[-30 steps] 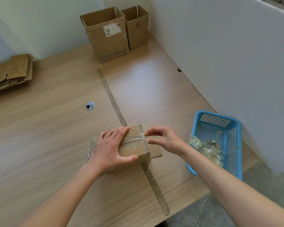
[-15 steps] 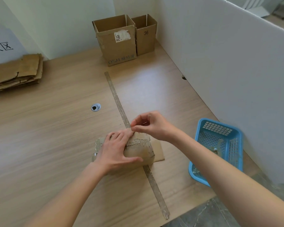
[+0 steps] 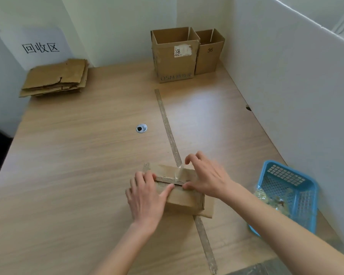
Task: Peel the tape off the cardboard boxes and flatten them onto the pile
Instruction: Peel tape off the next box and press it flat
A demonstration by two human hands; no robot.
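- Small brown cardboard box point(image 3: 184, 197) lies near the front edge of the light wooden surface point(image 3: 83, 155), across a grey strip point(image 3: 168, 128) that runs down the surface; one flap sticks out flat at its right side.
- My left hand point(image 3: 147, 197) rests flat on the box's left end, fingers straight, thumb reaching along the top seam; this grip is open, pressing down.
- My right hand point(image 3: 207, 177) sits on the box's right part, thumb at the seam, fingers curled over the far edge beside a loose piece of clear tape point(image 3: 182, 171) lifted off the top. Whether the fingers actually pinch the tape, I cannot tell from here; the hand is slightly blurred.
- Blue plastic mesh basket point(image 3: 298, 189) stands to the right of the box, near the white partition wall point(image 3: 286, 76), with crumpled clear tape point(image 3: 270, 197) inside.
- Stack of flattened cardboard point(image 3: 56, 78) lies at the far left corner, beneath a white paper sign point(image 3: 41, 46) with black characters.
- Two open upright cardboard boxes stand touching at the far end: a larger one with a torn label point(image 3: 175, 58), and a smaller one marked 36 point(image 3: 210, 54).
- Round metal grommet point(image 3: 141, 128) sits in the surface, left of the strip.
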